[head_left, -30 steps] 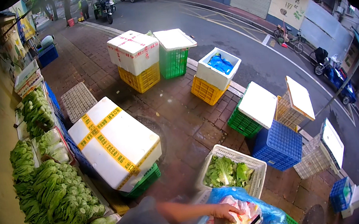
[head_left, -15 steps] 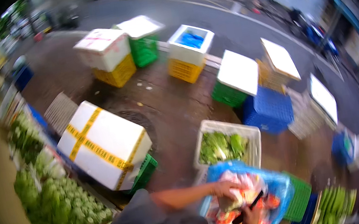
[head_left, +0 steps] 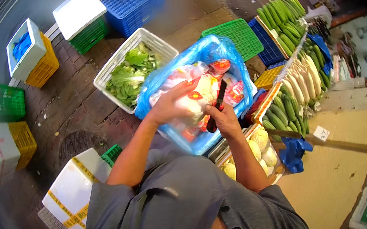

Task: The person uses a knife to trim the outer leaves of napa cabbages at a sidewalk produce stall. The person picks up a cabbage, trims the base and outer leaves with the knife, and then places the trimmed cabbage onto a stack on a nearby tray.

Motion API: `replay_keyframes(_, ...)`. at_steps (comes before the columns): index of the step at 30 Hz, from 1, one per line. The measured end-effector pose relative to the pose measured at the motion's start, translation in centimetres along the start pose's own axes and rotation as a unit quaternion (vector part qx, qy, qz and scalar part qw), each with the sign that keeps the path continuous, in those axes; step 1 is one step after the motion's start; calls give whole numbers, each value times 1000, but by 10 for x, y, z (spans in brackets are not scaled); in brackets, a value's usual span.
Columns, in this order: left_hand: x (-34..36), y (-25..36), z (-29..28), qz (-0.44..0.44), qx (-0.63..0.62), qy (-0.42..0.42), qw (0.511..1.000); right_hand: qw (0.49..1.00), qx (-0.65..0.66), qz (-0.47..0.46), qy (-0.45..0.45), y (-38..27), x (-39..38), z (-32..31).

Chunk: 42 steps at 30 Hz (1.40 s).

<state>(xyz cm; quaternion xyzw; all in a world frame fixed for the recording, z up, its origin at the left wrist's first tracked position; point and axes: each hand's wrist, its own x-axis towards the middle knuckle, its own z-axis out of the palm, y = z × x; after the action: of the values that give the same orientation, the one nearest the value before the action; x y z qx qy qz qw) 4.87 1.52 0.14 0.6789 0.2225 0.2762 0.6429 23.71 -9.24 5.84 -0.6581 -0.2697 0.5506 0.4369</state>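
My left hand point(head_left: 170, 105) is wrapped round the side of a pale vegetable head point(head_left: 200, 93) in clear plastic with red and yellow print; its exact kind is hidden by the wrapper. In my right hand point(head_left: 225, 120) is a dark knife point(head_left: 222, 90), pointing up and away from me beside the wrapped head. Both hands are over a box lined with a blue plastic bag point(head_left: 152, 82). Inside that lining lie more printed wrapped packages point(head_left: 220, 66). Just beyond, to the left, a white crate point(head_left: 105, 73) holds leafy green trimmings point(head_left: 129, 75).
Green point(head_left: 235, 39) and blue crates point(head_left: 135, 4) stand beyond the lined box. At the right are racks of cucumbers point(head_left: 283, 110), white radishes point(head_left: 300, 78) and long green gourds point(head_left: 280, 13). A taped white foam box point(head_left: 68, 192) stands to my left. Pale round vegetables point(head_left: 260, 143) lie near my right forearm.
The view has swung to the right, bringing the vegetable racks into sight. My left hand stays on the wrapped head and my right hand keeps the knife beside it.
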Motion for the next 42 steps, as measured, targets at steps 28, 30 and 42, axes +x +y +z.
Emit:
replay_keyframes(28, -2, -34, 2, -226, -584, -4, 779, 868, 374, -316, -86, -92, -52, -17)
replay_keyframes(30, -12, -57, 8, -180, -708, -50, 682, 863, 385, -314, -89, -96, -56, -18)
replay_keyframes(42, -9, -70, 11, -236, -678, -7, 697, 877, 396, -271, 25, -39, -45, -103)
